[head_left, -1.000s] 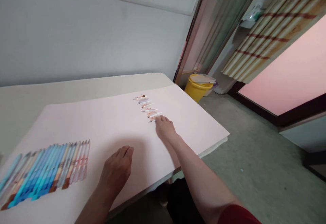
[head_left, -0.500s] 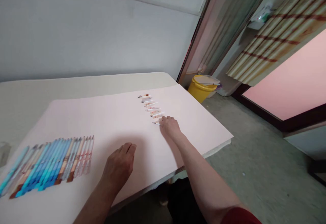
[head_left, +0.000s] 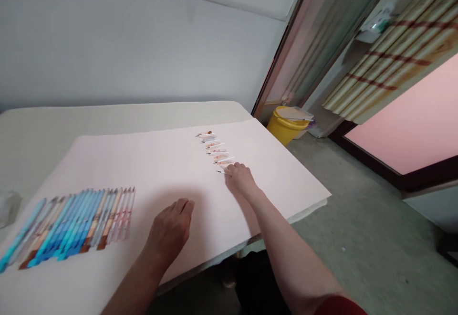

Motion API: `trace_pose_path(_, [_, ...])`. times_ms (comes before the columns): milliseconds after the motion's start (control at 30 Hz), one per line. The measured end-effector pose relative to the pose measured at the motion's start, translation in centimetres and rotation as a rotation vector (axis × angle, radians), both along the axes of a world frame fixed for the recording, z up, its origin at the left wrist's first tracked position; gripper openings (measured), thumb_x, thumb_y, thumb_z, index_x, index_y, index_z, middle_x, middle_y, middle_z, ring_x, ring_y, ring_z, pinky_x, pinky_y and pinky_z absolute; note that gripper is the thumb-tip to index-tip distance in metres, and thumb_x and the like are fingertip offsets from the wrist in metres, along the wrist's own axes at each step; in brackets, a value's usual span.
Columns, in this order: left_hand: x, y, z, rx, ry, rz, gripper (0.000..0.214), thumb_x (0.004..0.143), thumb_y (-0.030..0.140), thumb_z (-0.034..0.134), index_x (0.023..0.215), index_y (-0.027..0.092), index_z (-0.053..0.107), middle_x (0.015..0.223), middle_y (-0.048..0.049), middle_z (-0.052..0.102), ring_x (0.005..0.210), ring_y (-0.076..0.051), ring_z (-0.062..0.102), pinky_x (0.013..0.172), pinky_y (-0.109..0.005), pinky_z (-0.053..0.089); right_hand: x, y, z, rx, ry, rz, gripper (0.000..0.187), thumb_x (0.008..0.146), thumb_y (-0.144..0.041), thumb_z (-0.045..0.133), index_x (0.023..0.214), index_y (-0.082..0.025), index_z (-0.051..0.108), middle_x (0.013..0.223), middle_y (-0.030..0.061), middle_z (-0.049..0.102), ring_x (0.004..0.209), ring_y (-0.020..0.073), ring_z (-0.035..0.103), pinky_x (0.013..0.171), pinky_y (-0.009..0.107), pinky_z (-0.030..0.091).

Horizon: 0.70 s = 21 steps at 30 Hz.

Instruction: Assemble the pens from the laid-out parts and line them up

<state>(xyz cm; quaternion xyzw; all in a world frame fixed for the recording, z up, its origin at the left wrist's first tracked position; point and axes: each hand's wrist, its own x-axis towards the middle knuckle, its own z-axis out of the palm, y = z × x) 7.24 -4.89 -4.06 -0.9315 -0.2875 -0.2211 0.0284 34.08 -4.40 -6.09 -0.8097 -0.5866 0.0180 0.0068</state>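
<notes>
My right hand (head_left: 240, 177) is low over the pink-white sheet (head_left: 164, 157), its fingers closed on a thin white pen (head_left: 221, 172) whose dark tip points left. The rest of that pen is hidden under the fingers. Just beyond it runs a column of slim white and patterned pens (head_left: 216, 152), most with dark tips to the left. My left hand (head_left: 172, 226) rests on the sheet with curled fingers, and nothing shows in it. To its left, a row of pens (head_left: 77, 224) in blue, brown, clear and red-marked colours lies side by side.
The sheet covers part of a pale table (head_left: 161, 110) against a grey-white wall. A clear object (head_left: 10, 207) sits at the left edge. Beyond the right corner, a yellow bin (head_left: 286, 126) stands on the floor, and a striped curtain (head_left: 390, 57) hangs farther right.
The view has shifted slightly, so the scene sits a little to the right. My right hand stays at the near end of the pen column; my left hand stays on the sheet.
</notes>
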Motion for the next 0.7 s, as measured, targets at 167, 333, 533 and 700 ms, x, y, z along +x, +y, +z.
trace_pose_path(167, [0.0,-0.1,0.1,-0.006,0.015,-0.003,0.020,0.083,0.006,0.043,0.097,0.016,0.053,0.086,-0.0063,0.060,0.073,-0.017,0.057,0.064,-0.030,0.045,-0.2,0.1,0.1,-0.023,0.030,0.007,0.021,0.084,-0.015,0.043,0.103,-0.018,0.052,0.105,0.0105,0.059,0.096,0.0219,0.052,0.072,0.029,0.035])
trace_pose_path(333, [0.1,-0.1,0.1,-0.010,0.049,0.001,0.019,0.083,0.006,0.042,0.093,0.016,0.055,0.085,-0.0068,0.059,0.072,-0.017,0.056,0.065,-0.030,0.045,-0.7,0.2,0.5,-0.061,0.063,0.016,0.021,0.082,-0.012,0.042,0.101,-0.018,0.050,0.101,0.0091,0.062,0.091,0.0200,0.055,0.068,0.027,0.034])
trace_pose_path(533, [0.2,-0.3,0.2,-0.019,0.076,0.071,0.020,0.083,0.008,0.042,0.094,0.016,0.057,0.085,-0.0072,0.059,0.071,-0.019,0.056,0.062,-0.031,0.043,-1.4,0.0,0.6,-0.157,0.117,-0.008,0.020,0.078,-0.013,0.047,0.097,-0.018,0.051,0.087,0.0067,0.065,0.075,0.0185,0.060,0.058,0.025,0.033])
trace_pose_path(700, [0.5,-0.6,0.5,-0.252,0.040,0.236,0.020,0.085,0.015,0.041,0.095,0.017,0.059,0.088,-0.0086,0.061,0.074,-0.020,0.059,0.059,-0.030,0.041,-2.7,-0.1,0.5,-0.162,0.115,0.042,0.019,0.080,-0.013,0.045,0.098,-0.018,0.051,0.091,0.0101,0.065,0.083,0.0217,0.061,0.065,0.027,0.035])
